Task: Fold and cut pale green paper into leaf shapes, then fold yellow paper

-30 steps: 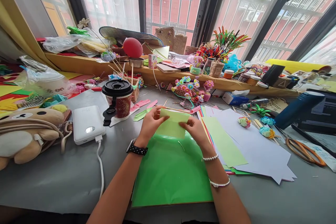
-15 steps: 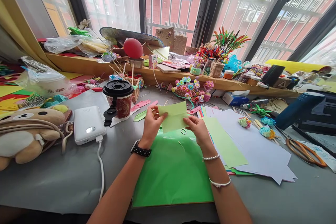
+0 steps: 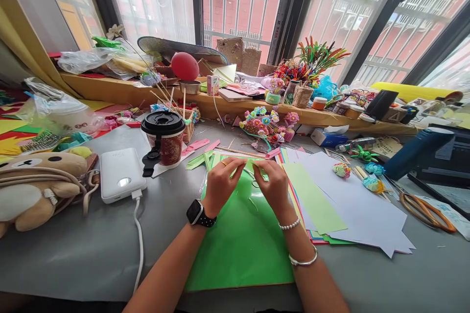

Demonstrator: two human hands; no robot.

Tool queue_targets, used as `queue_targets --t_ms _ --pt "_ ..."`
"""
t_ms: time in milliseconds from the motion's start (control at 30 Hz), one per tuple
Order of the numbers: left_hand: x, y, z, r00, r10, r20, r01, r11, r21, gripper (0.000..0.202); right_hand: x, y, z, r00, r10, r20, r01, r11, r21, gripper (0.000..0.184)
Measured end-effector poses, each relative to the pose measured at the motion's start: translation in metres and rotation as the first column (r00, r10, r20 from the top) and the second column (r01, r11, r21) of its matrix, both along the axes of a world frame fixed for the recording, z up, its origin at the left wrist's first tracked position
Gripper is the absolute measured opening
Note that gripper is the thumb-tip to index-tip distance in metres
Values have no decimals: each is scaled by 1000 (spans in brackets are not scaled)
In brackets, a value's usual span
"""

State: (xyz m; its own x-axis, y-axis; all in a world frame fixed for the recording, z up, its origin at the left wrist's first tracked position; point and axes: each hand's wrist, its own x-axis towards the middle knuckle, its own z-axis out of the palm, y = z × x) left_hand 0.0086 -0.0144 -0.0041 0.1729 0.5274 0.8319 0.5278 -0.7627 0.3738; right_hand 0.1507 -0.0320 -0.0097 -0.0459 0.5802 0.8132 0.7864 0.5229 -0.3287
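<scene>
My left hand (image 3: 224, 182), with a watch on its wrist, and my right hand (image 3: 272, 185), with two silver bracelets, are close together over the bright green sheet (image 3: 242, 249). Both pinch a light green piece of paper (image 3: 249, 164) between thumb and fingers. Most of this paper is hidden behind my fingers or seen edge-on, so its fold cannot be made out. Just under it, the small ring handles of scissors (image 3: 254, 183) show on the sheet. Behind my left hand lie folded green paper strips (image 3: 198, 160).
A lidded paper cup (image 3: 165, 142), a white power bank (image 3: 123, 176) with cable and a plush bear (image 3: 40, 186) stand left. White paper (image 3: 352, 190) and a light green strip (image 3: 316, 200) lie right, before orange-handled scissors (image 3: 426, 210). Paper flowers (image 3: 262, 124) stand behind.
The light green paper, earlier held up flat and facing me, is now tilted or folded down and largely hidden. My hands have come nearer each other, wrists turned inward.
</scene>
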Motion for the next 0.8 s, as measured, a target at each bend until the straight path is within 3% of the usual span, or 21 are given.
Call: queue_targets --t_ms 333,800 --pt "6 -3 -4 999 -17 -39 19 998 64 13 -2 -3 3 994 61 -85 -56 996 69 15" --pt "8 -4 -7 998 26 -54 -18 991 129 18 -4 -7 8 979 123 -163 -121 992 22 15"
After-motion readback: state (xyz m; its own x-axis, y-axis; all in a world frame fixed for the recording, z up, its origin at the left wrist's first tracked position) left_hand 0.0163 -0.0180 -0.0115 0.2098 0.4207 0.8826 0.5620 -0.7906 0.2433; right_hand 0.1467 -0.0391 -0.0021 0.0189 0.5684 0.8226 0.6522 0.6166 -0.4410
